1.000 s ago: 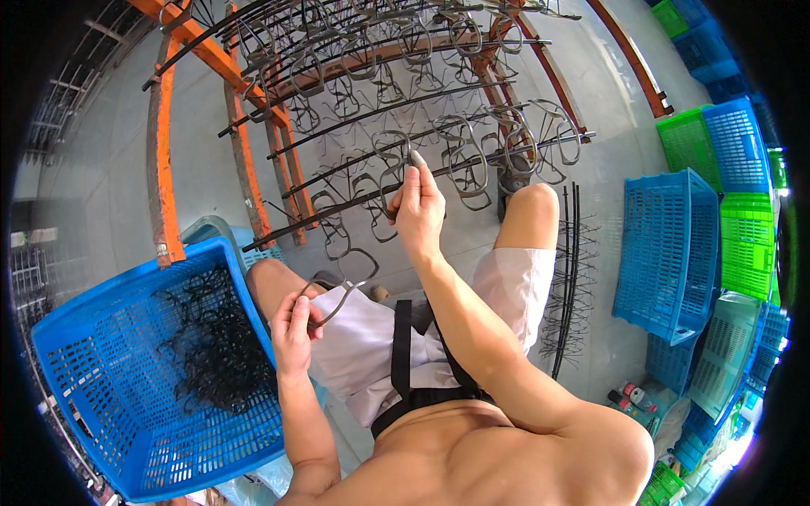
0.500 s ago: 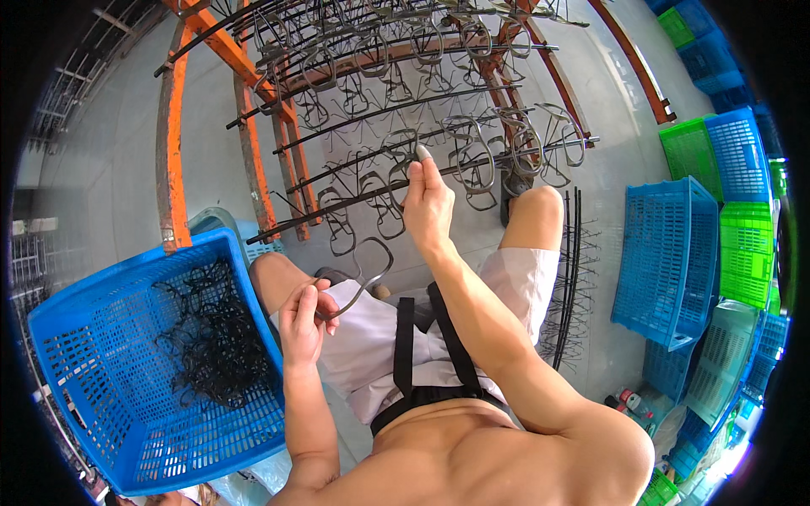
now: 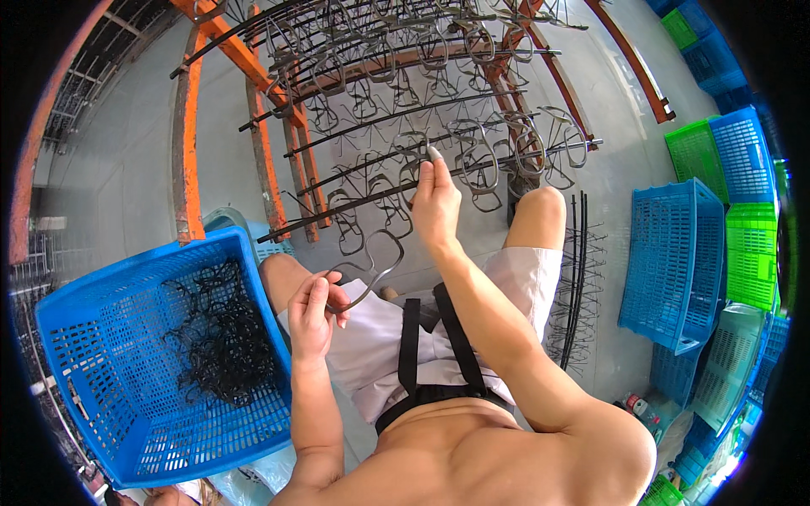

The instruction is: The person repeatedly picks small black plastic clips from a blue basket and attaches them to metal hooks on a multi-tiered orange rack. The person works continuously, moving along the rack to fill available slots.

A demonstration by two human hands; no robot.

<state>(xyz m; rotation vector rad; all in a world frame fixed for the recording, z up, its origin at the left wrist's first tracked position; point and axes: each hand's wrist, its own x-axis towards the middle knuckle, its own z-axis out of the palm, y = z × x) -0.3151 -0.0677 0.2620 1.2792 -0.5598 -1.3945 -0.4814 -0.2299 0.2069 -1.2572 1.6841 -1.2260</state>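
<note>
Dark bent wire piece point(image 3: 371, 266), looped, held upright below the rack rods point(image 3: 396, 190).

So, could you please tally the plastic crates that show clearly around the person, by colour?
Blue crates: 3 (one at the person's left holding wire pieces, two at the right)
Green crates: 2 ()
Total: 5
More crates stacked at the right rim are too blurred to count.

Bare torso, bare forearms; white shorts point(image 3: 396, 346); black straps point(image 3: 411, 337) across lap.
</note>
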